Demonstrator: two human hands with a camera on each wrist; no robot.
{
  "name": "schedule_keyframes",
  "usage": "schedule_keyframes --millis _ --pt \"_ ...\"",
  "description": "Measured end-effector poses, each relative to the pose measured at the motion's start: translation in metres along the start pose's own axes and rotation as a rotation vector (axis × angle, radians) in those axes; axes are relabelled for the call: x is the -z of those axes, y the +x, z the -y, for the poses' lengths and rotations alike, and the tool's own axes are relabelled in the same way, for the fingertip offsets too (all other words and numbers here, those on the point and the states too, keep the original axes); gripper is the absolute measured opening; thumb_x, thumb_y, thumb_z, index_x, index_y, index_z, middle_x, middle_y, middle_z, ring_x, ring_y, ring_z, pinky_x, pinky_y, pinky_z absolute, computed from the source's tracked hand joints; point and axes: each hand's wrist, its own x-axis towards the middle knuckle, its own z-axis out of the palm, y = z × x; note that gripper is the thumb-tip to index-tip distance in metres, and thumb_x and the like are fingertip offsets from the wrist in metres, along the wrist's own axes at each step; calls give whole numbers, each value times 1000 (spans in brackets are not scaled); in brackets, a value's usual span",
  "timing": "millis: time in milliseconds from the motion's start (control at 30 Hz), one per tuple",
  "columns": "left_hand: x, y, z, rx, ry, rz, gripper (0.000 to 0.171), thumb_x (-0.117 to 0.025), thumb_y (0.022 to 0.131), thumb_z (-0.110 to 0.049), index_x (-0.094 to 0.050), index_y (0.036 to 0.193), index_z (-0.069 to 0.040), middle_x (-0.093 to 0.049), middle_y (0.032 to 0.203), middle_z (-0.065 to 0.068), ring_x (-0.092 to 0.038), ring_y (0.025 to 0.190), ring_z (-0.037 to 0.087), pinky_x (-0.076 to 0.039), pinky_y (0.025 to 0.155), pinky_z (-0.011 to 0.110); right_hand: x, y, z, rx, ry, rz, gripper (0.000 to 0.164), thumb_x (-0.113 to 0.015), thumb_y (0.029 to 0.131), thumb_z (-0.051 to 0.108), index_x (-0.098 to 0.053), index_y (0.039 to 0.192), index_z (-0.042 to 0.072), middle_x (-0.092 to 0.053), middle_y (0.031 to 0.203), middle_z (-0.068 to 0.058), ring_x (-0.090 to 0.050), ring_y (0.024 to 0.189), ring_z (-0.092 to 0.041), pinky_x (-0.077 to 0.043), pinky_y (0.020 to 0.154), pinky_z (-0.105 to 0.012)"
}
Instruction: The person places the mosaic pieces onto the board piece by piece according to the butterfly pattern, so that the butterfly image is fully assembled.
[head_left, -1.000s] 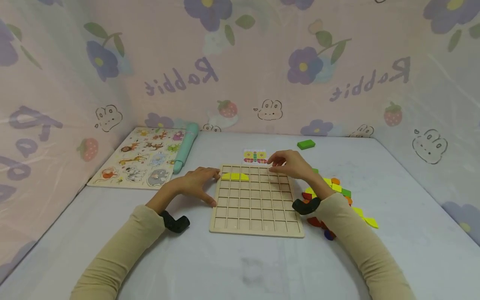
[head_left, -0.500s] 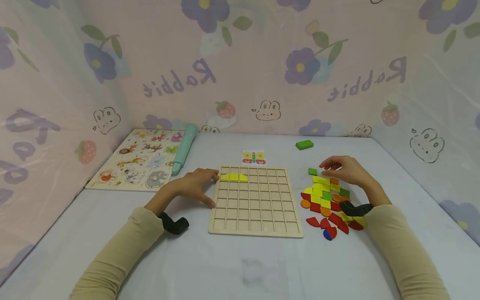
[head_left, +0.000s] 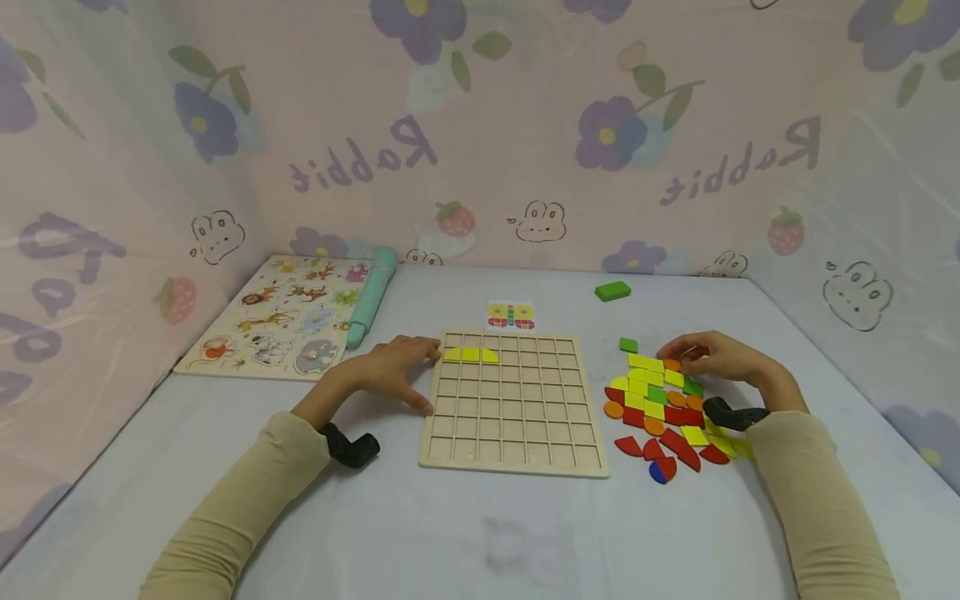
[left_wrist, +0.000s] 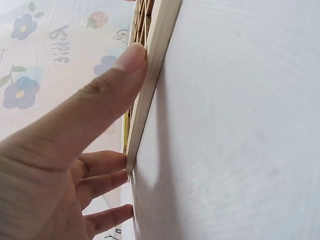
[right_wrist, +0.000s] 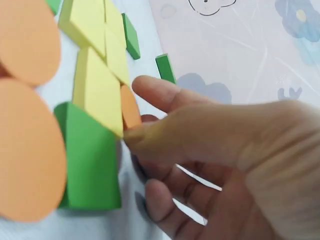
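My left hand (head_left: 390, 373) rests at the left edge of the wooden grid board (head_left: 517, 421). In the left wrist view its thumb (left_wrist: 131, 57) touches the board's rim, and the fingertips meet the edge near the corner. Yellow pieces (head_left: 471, 356) form a short row in the board's upper left cells. My right hand (head_left: 723, 360) is at the far side of the loose pieces, fingers loosely bent. In the right wrist view its thumb and index finger are beside an orange round piece (right_wrist: 130, 107), close to a yellow block (right_wrist: 100, 92) and a green block (right_wrist: 92, 160).
Several red, yellow, orange and green pieces (head_left: 654, 412) lie right of the board. A butterfly pattern card (head_left: 511, 315) is behind it. A green block (head_left: 612, 291) lies farther back. An animal puzzle board (head_left: 262, 321) and a teal tube (head_left: 372, 296) are at left.
My right hand has moved right from above the board's upper right corner to the loose pieces, then slightly nearer and lower. The left hand has stayed at the board's edge.
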Motion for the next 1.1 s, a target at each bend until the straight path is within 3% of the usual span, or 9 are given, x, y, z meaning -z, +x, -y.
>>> schedule_keyframes --millis 167,333,467,667,900,1100 --pt "-1 1 1 0 -2 1 80 -74 71 -54 -44 131 -11 -28 150 12 -24 136 37 -26 101 62 -1 0 -1 -9 -5 -2 36 -66 86 14 -59 119 -1 -61 113 -17 -51 90 -22 -46 77 -26" --pt "0 0 -1 5 -5 1 79 -75 70 -53 -44 130 -11 -28 150 11 -24 136 37 -26 101 62 -2 3 -3 -9 -56 -60 36 -69 84 20 -62 114 0 -62 101 -10 -49 84 -20 -45 72 -23" --pt "0 0 0 3 -4 -2 80 -75 70 -53 -44 131 -11 -28 150 11 -25 136 36 -26 101 62 -4 5 -6 -40 -85 -120 37 -70 84 27 -64 110 1 -61 93 -6 -49 82 -20 -45 70 -22" --pt "-1 0 0 7 1 4 80 -74 70 -54 -44 131 -11 -29 150 12 -25 135 37 -27 101 62 -10 12 0 -74 -81 -210 45 -67 84 42 -64 110 5 -64 98 -7 -53 87 -21 -45 76 -27" --pt "-1 1 1 16 2 14 81 -74 70 -55 -44 131 -13 -28 150 10 -24 136 36 -26 102 61 -27 32 58 34 -68 -278 38 -67 85 34 -66 109 5 -66 98 -9 -58 89 -23 -47 79 -35" --pt "-1 2 2 1 -2 1 82 -74 70 -56 -44 131 -11 -29 149 13 -25 135 38 -26 100 63 -49 62 115 201 -61 -292 30 -72 82 28 -68 104 8 -66 89 -5 -60 79 -18 -49 70 -30"
